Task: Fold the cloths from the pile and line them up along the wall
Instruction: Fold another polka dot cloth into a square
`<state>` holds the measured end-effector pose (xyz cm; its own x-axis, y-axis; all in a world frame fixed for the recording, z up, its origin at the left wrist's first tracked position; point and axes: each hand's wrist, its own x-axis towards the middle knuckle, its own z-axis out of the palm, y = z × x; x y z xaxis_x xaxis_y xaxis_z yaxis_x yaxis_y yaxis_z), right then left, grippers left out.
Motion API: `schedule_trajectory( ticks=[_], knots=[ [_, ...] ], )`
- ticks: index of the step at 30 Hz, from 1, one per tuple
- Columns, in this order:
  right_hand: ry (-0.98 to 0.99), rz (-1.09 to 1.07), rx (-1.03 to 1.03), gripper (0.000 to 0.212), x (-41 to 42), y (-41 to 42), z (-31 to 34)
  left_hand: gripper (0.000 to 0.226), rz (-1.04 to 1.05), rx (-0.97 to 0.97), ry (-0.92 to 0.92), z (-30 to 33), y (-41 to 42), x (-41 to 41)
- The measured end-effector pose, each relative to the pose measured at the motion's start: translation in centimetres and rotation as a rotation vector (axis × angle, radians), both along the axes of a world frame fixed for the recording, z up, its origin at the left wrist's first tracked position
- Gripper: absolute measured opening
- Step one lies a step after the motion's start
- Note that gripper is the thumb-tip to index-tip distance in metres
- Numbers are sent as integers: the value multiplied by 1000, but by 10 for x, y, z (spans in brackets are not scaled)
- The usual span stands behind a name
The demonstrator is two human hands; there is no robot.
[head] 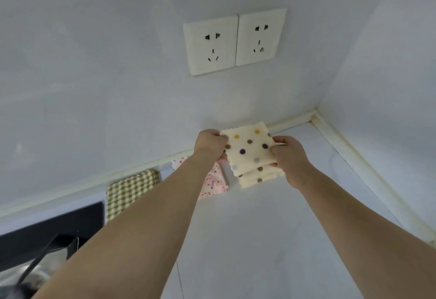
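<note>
A cream cloth with coloured dots (251,152) is folded into a small square and held above the white counter (271,228), close to the wall. My left hand (211,144) pinches its left edge and my right hand (289,154) pinches its right edge. Along the wall to the left lie two folded cloths: a pink speckled one (215,182), partly hidden under my left forearm, and a green checked one (128,189).
Two white wall sockets (233,40) sit above the cloths. The counter meets a side wall (389,86) at the right corner. A black hob (47,232) and a dark pan handle (40,261) lie at the lower left.
</note>
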<state>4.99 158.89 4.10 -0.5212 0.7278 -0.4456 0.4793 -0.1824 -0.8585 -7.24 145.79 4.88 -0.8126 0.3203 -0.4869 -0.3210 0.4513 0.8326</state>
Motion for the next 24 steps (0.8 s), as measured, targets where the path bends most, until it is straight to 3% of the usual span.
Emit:
schedule_trajectory(
  ticks=[11,16,20,24],
  knots=[
    [-137,21,146,40,-4,12,-41,18,-43,-39,3,-37,22,-4],
    [-197,114,245,30,1,8,-37,18,-78,-42,-7,-33,12,-7],
    [-199,102,350,50,12,-11,-10,13,-101,-118,147,-13,-19,-8],
    [-144,185,568,46,14,-51,19,19,-228,-268,426,22,-64,5]
  ],
)
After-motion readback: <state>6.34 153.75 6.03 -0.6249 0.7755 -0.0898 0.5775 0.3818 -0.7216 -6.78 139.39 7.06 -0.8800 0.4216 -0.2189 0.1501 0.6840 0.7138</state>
